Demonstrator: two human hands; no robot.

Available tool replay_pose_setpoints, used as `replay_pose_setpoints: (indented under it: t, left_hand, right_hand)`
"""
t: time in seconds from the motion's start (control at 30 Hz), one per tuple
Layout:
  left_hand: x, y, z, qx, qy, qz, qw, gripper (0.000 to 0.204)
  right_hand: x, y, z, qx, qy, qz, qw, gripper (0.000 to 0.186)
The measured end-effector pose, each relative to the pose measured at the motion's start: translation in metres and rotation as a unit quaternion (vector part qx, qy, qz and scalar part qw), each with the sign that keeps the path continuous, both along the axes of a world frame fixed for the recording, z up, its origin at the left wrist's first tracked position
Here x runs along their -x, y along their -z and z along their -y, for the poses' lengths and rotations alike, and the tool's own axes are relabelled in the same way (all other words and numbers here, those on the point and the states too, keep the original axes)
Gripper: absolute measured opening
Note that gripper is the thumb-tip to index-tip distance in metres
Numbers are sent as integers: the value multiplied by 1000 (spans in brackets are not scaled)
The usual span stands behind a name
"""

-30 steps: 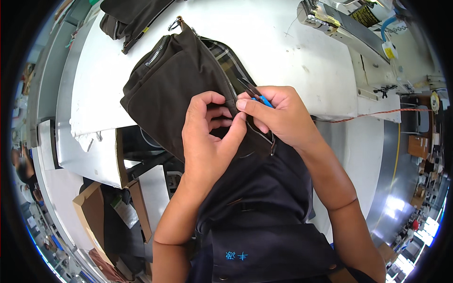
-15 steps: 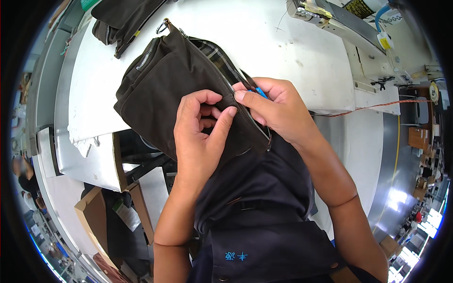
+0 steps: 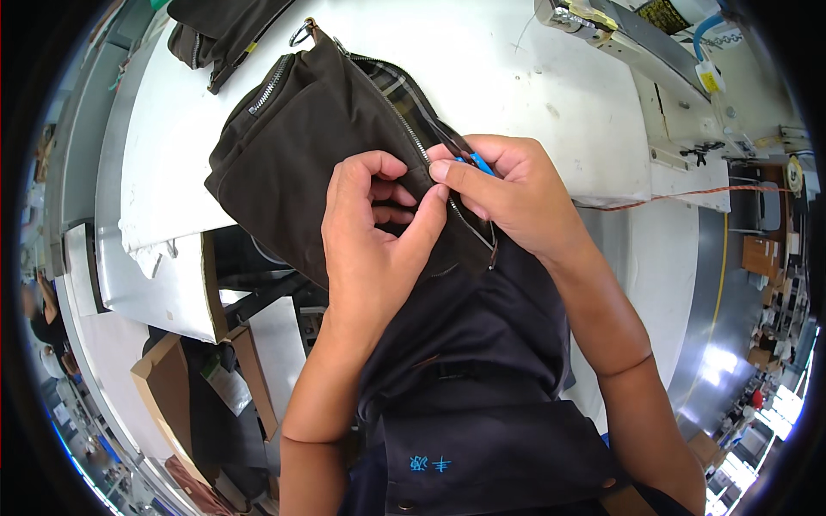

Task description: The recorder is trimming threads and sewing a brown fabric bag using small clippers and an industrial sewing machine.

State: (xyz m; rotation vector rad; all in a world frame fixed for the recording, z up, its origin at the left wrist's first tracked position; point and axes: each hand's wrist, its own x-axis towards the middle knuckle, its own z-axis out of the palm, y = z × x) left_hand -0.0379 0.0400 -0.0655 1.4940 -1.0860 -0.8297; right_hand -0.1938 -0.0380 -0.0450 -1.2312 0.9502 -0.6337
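A dark olive-brown bag with metal zippers and plaid lining lies over the table edge and my lap. My left hand is curled on its front, thumb tip pressed on the fabric beside the long zipper. My right hand holds blue-handled thread snips, blades pointing up along the opening, while its thumb and index finger pinch the zipper tape close to my left thumb. A dark apron covers my body below.
A second dark bag rests at the back of the white table. A machine arm and an orange cord are at right. An open cardboard box stands lower left. A co-worker shows at far left.
Over the last second, my left thumb drew back slightly and returned toward the zipper. The bag and both hands sit a little higher and further left in view.
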Motion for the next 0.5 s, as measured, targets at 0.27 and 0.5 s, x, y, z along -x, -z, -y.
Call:
replay_pose_setpoints:
  t: [0.27, 0.5]
  left_hand:
    - [3, 2, -7, 32, -5, -24, 999, 43]
    - [0, 13, -9, 61, 35, -4, 998, 29]
  right_hand:
    - [3, -5, 3, 67, -34, -70, 995, 20]
    - [15, -6, 9, -60, -65, -11, 996, 19]
